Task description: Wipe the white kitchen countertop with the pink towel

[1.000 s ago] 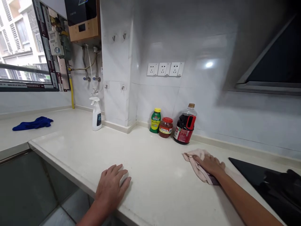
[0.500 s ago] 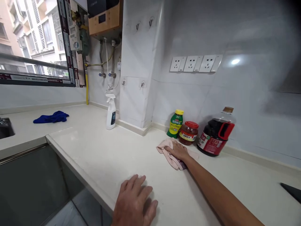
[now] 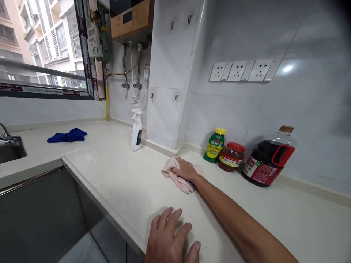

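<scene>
My right hand lies over a bunched pale pink cloth, pressing it against the white countertop. The cloth sticks out on both sides of the hand, and the palm's grip on it is hidden from above. At the counter's front edge, my left hand holds nothing, its fingers bent slightly and spread just over or on the surface. Right of the cloth stand a green bottle with a yellow cap, a red-lidded jar and a large dark bottle with a red handle.
A white spray bottle stands by the wall pillar. Farther left, a blue cloth lies near the sink. Wall sockets are above the jars; a water heater hangs in the corner.
My right hand has slid the pink cloth left along the counter, away from the jar and bottles. The camera view has shifted slightly left; my left hand stays open.
</scene>
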The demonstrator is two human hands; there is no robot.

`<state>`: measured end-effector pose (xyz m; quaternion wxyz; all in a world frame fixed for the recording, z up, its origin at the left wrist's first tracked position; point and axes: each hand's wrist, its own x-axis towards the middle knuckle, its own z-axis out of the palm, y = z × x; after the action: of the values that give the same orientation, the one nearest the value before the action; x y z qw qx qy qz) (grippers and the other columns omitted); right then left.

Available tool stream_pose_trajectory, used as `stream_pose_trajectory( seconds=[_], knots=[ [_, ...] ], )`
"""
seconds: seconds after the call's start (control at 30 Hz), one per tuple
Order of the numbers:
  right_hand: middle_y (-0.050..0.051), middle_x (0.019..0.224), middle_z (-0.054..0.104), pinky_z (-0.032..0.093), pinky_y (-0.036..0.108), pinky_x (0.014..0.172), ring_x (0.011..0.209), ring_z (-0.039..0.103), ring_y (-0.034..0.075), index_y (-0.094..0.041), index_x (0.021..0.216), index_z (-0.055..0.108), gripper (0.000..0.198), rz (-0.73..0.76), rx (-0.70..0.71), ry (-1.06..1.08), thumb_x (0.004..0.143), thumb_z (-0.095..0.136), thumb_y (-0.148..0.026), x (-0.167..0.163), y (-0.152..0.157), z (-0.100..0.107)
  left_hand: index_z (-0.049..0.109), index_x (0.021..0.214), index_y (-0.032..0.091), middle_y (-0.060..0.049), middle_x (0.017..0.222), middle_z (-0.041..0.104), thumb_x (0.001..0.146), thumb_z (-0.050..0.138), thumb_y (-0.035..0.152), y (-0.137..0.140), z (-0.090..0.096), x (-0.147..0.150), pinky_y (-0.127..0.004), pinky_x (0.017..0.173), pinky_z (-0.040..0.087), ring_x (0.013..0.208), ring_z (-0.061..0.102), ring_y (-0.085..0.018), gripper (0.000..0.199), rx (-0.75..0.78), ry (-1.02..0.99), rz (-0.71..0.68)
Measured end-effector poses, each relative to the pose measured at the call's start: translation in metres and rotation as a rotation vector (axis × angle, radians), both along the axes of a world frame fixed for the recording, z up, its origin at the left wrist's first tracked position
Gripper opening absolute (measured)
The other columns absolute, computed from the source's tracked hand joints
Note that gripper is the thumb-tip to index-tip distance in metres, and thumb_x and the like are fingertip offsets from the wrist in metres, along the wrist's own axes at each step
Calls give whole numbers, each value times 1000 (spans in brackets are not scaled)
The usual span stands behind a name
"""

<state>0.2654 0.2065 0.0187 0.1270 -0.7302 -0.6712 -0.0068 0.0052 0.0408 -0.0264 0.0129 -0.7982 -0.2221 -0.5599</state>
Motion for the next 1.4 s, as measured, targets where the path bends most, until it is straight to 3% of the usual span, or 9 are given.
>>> stream_pose_trajectory(
  seconds=[0.17,0.3,0.47,0.63,0.8,0.97,1.2,1.3,1.4],
  knots=[
    [12,151,43,28,44,117,138,36,30,-18,148,47,62,215,8,-33,97,65,-47,-55,-44,-2,71,104,26,-8,121,72,92,60,32,-5,15,-12,-49,89,51,113,64,-32,17,-22,65,-5],
    [6,156,37,24,35,119,140,33,27,-26,153,45,74,253,35,-62,87,73,-46,-59,-83,-4,72,107,27,-9,124,71,91,62,29,-6,16,-17,-50,88,52,116,63,-34,19,-40,124,23],
    [13,135,54,34,46,110,124,47,32,-19,132,63,46,-193,113,-51,96,55,-47,17,-135,1,73,106,24,-10,120,72,91,62,26,-5,15,-18,-52,89,53,115,63,-34,19,-17,197,53],
    [13,128,60,42,49,100,119,53,35,-22,131,62,48,-619,131,-18,98,39,-48,111,-228,1,74,104,25,-9,118,73,91,61,26,-5,13,-17,-52,91,53,115,63,-33,18,-35,185,64],
    [20,136,56,37,64,103,126,50,43,-20,142,56,61,-955,76,22,97,29,-50,152,-286,-3,74,104,24,-10,118,73,93,60,28,-7,14,-14,-51,92,52,115,63,-32,19,-32,168,57],
    [21,157,32,26,74,106,142,26,51,-21,158,40,84,-939,-35,74,97,27,-77,129,-230,-5,69,119,22,-12,126,70,93,61,31,-8,17,-15,-50,93,52,118,62,-32,29,-2,153,76],
    [7,166,12,9,71,117,150,8,39,-30,161,31,74,-402,-117,81,103,28,-76,5,-104,1,62,127,21,-14,140,61,96,56,27,-13,22,-22,-48,102,48,131,54,-31,32,2,69,123],
    [4,166,13,8,66,119,151,6,34,-31,158,38,63,-156,-122,77,108,30,-68,-55,-92,3,61,129,20,-14,141,60,97,55,26,-12,21,-24,-47,104,46,132,53,-30,33,5,49,137],
    [3,166,14,7,62,121,152,5,29,-33,156,42,55,39,-120,64,110,35,-61,-94,-114,3,58,133,20,-14,141,59,99,52,25,-10,19,-24,-46,106,45,134,51,-28,36,14,38,130]
  ],
)
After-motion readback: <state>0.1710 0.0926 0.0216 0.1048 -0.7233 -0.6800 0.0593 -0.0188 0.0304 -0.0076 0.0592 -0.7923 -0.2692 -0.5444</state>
